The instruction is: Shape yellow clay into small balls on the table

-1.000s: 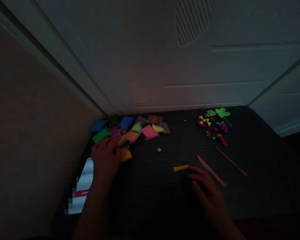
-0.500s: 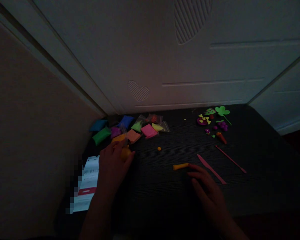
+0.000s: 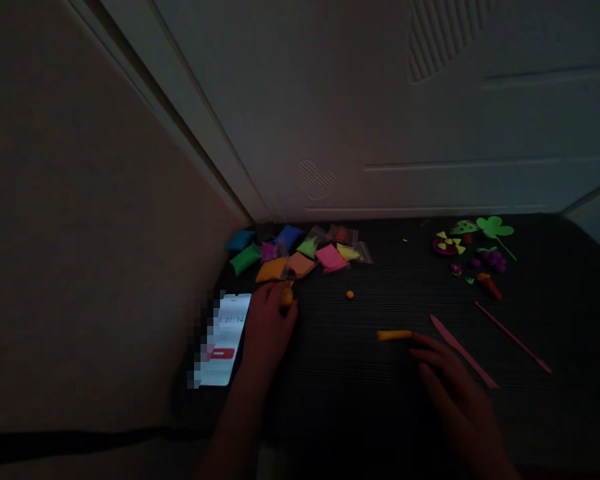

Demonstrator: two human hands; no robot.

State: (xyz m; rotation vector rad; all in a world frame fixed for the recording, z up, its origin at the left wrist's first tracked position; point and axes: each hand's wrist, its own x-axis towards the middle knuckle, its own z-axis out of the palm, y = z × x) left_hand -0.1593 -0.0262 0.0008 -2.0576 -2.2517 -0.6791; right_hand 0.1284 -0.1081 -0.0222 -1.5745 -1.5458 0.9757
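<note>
Thin yellow-orange clay strip (image 3: 394, 335) lies on dark tabletop (image 3: 330, 373), loosely open right hand (image 3: 455, 380) touching its end. Left hand (image 3: 270, 315) has cleared flat orange packet (image 3: 271, 269), now uncovered, and apparently grips rounded yellow lump (image 3: 287, 299).

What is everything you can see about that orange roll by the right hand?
The orange roll is short and slim, slightly broader at its left end, apparently modelling clay. It lies crosswise on the dark tabletop, left of the pink knife. The right hand appears to touch its right end with a fingertip.
</note>
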